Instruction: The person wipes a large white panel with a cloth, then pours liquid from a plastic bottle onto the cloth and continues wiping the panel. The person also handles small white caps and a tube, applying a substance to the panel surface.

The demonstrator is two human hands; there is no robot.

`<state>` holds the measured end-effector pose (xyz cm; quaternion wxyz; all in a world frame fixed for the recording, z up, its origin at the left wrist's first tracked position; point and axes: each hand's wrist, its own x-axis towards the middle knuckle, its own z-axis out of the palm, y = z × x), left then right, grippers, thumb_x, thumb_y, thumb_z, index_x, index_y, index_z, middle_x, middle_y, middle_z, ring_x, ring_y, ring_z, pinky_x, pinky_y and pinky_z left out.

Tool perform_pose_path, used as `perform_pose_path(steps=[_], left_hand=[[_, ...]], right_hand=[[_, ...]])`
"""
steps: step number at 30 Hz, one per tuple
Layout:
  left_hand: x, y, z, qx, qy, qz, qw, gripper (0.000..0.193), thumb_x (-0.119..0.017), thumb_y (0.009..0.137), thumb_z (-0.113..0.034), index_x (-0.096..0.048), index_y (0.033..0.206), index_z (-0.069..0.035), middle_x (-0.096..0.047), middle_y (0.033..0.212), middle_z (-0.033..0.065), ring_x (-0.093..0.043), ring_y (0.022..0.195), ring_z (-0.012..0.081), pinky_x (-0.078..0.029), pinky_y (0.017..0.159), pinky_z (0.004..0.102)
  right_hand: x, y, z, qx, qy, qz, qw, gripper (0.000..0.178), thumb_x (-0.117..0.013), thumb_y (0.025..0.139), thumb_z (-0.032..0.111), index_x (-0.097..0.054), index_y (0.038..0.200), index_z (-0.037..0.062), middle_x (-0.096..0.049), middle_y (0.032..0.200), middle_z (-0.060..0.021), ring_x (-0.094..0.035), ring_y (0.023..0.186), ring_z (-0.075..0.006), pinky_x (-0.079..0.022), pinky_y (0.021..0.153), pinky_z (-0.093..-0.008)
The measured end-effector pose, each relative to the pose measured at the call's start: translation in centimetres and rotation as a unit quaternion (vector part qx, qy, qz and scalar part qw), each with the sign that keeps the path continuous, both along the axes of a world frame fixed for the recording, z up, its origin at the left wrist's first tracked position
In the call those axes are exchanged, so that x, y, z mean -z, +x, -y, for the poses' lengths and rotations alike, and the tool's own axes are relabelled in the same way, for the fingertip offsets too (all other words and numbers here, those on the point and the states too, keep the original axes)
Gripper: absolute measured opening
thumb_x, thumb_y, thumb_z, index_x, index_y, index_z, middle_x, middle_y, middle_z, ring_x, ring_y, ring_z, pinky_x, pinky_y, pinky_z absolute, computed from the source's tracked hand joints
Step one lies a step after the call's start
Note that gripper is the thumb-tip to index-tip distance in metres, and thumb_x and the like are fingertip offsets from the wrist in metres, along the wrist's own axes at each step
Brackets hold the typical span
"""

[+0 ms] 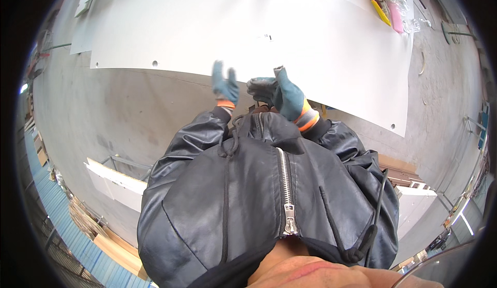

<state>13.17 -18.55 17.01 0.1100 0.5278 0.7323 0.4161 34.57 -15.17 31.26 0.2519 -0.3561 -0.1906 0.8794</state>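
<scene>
View from a head camera looking down over a black zipped jacket (269, 195) at two gloved hands raised in front of the chest.

The left hand (225, 85), in a blue-grey glove with an orange cuff, is open: its fingers (218, 70) point up toward twelve o'clock, spread and holding nothing.

The right hand (282, 97), in a matching glove, sits just beside it at three o'clock. Its fingers are curled, and a small grey piece (279, 70) sticks up from the top of the hand at twelve o'clock, seemingly pinched between thumb and fingertips; it is too small to identify. A dark glove-like bundle (260, 89) lies at nine o'clock of this hand, against the palm.

Behind both hands, a large white panel (248, 24) lies flat on a grey concrete floor (124, 112), its near edge just behind the fingers. Bright yellow and pink items (388, 11) rest on the panel's far corner, at about one o'clock.
</scene>
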Motion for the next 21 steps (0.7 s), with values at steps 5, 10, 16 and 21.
perform_pose_path(steps=[5, 10, 16, 21], left_hand=[[-6.6, 0.1, -3.4, 0.028, 0.089, 0.048, 0.994, 0.057, -0.050, 0.103, -0.035, -0.047, 0.136, 0.012, -0.047, 0.142, 0.0296, -0.048, 0.132, 0.0392, -0.040, 0.111, 0.0442], [-12.7, 3.1, -6.4, 0.089, 0.189, 0.099, 0.973, 0.069, -0.046, 0.102, -0.049, -0.047, 0.136, 0.012, -0.044, 0.144, 0.0298, -0.047, 0.133, 0.0419, -0.038, 0.111, 0.0454], [-7.5, -2.1, -7.5, 0.268, 0.137, -0.036, 0.953, 0.089, -0.056, 0.088, -0.069, -0.046, 0.144, -0.001, -0.041, 0.150, 0.0262, -0.039, 0.139, 0.0434, -0.029, 0.116, 0.0492], [3.1, -11.9, -6.3, -0.294, 0.073, 0.171, 0.937, 0.069, -0.067, 0.093, -0.041, -0.045, 0.138, 0.005, -0.047, 0.139, 0.0232, -0.051, 0.126, 0.0308, -0.049, 0.096, 0.0397]], right_hand=[[0.1, -0.7, -3.2, 0.095, -0.015, -0.152, 0.984, 0.089, -0.032, 0.097, 0.071, -0.047, 0.138, -0.0074, -0.057, 0.132, -0.0235, -0.057, 0.123, -0.0344, -0.045, 0.107, -0.0451], [-0.1, -1.1, -5.0, 0.088, -0.023, -0.166, 0.982, 0.092, -0.031, 0.097, 0.072, -0.038, 0.145, -0.0056, -0.051, 0.141, -0.0224, -0.054, 0.127, -0.0336, -0.046, 0.106, -0.0441], [0.3, -7.0, -5.2, 0.018, -0.028, -0.183, 0.983, 0.088, -0.025, 0.100, 0.068, -0.045, 0.142, -0.0067, -0.054, 0.140, -0.0166, -0.051, 0.128, -0.0253, -0.034, 0.115, -0.0384], [-0.5, -9.2, -10.1, 0.023, 0.082, -0.121, 0.989, 0.094, -0.019, 0.097, 0.073, -0.055, 0.134, -0.0059, -0.061, 0.133, -0.0201, -0.056, 0.126, -0.0317, -0.039, 0.112, -0.0462]])
